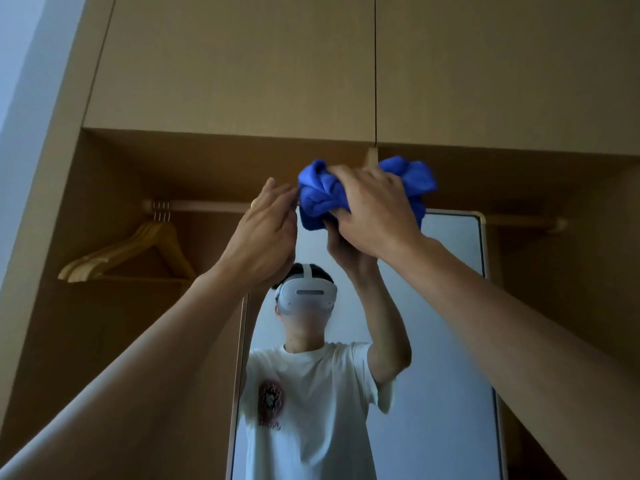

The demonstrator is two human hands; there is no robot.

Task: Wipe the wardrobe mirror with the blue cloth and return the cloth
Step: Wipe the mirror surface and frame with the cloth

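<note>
The wardrobe (221,71) fills almost the whole view, with closed upper doors and an open hanging space below them. Inside this space stands the tall mirror (446,341), with a light frame and rounded top corners; it shows the reflection of a person in a white T-shirt who raises both arms. A wooden rail (207,206) runs across behind the mirror, and some wooden hangers (128,251) hang on it at the left, well apart from the mirror. The right hand (374,209) is at the top edge of the mirror and its fingers (341,173) are closed around the blue cloth (320,195), which is bunched into a thick ball. Whether the cloth presses on the glass or is just in front of it, I cannot tell. The left hand (266,237) is just beside the cloth, its fingers loosely open and almost straight, holding nothing; the tips seem to reach the cloth's left side, but contact is not clear. The cloth looks soft, light and thick, so I think it will fold and crush easily and will not slip from the hand. For wiping, it seems better to hold it from behind with a flat palm, so that a wide part lies on the glass. The glass is fragile, so only light pressure is wise.
</note>
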